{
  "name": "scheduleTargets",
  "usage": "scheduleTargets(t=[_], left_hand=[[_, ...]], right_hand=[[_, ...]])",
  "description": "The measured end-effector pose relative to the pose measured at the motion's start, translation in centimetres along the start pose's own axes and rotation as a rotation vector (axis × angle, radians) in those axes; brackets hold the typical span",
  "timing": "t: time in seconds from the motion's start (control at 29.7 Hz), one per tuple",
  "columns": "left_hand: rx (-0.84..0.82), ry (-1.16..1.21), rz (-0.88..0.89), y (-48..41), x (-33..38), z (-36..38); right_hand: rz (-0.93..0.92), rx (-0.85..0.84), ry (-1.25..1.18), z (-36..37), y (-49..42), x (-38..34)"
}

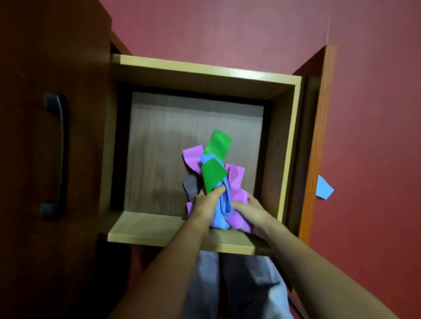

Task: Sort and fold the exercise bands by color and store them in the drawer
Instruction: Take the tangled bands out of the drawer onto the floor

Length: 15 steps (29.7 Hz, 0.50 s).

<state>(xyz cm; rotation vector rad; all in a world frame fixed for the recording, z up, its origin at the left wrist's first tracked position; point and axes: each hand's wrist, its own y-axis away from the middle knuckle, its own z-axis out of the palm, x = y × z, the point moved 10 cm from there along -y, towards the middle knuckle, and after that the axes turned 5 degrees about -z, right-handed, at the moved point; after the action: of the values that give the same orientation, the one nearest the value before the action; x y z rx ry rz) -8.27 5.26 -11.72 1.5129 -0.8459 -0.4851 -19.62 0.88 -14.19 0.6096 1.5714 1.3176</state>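
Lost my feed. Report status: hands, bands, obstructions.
Both holding: left grip, right grip on mixed band bundle over open drawer. Colors unsorted, unfolded. Stray blue piece lies outside drawer, right side.

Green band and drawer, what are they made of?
The green band looks like thin, smooth rubbery sheet, maybe latex: it creases and flops softly. The drawer looks like laminated board: pale matte edges and a wood-grain bottom.
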Motion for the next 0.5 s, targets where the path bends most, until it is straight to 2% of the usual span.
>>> scheduleTargets(t=[0.1, 0.34, 0.5], left_hand=[[-0.035, 0.078, 0.026, 1.1, 0.9, 0.9], [-0.151, 0.129, 0.077, 6.5, 6.0, 2.2], [-0.408, 0.116, 0.070, 14.7, 6.9, 7.2]], right_hand=[[-0.018, -0.080, -0.237, 0.9, 1.3, -0.9], [-0.072, -0.053, -0.374, 0.7, 6.7, -5.3], [-0.229, 0.026, -0.438, -3.7, 14.3, -8.7]])
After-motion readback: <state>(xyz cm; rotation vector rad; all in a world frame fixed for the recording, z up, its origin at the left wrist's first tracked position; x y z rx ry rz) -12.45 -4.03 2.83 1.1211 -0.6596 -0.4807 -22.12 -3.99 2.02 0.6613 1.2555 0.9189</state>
